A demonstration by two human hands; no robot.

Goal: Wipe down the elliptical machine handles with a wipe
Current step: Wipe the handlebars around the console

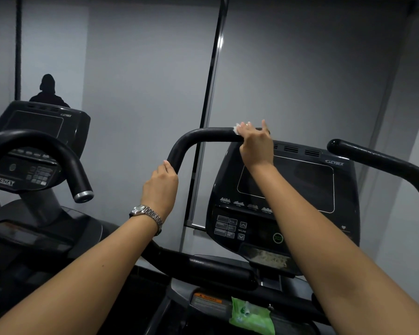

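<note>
Currently, from my remote seat: the left hand [161, 187] is curled round the left handle [203, 134] just below its bend, gripping the bar. It wears a metal wristwatch [146, 212]. The right hand [257, 143] is folded over the horizontal top of the same handle, pinning a white wipe [237, 128] against the bar. Only a crumpled edge of the wipe shows, at the fingertips. The right handle [373, 158] is untouched, well apart from both hands.

Legible text:
- The console [300, 189] reads "CYBEX" at its upper right corner.
- "INCLINE" sits between the up and down arrow keys [242, 230].
- The round green button [277, 238] has lettering too small for me to read.
- An orange-topped warning label [207, 298] lies low on the frame, its text blurred.
- The neighbouring machine [34, 151], on the left, is marked "750AT".

A green wipes packet [252, 317] rests on the frame below the console.

Room: dim, with plain grey wall panels [312, 68] and a dark vertical strip [212, 93] behind the left handle. A dark silhouette of a person [47, 89] shows above the neighbouring machine.
</note>
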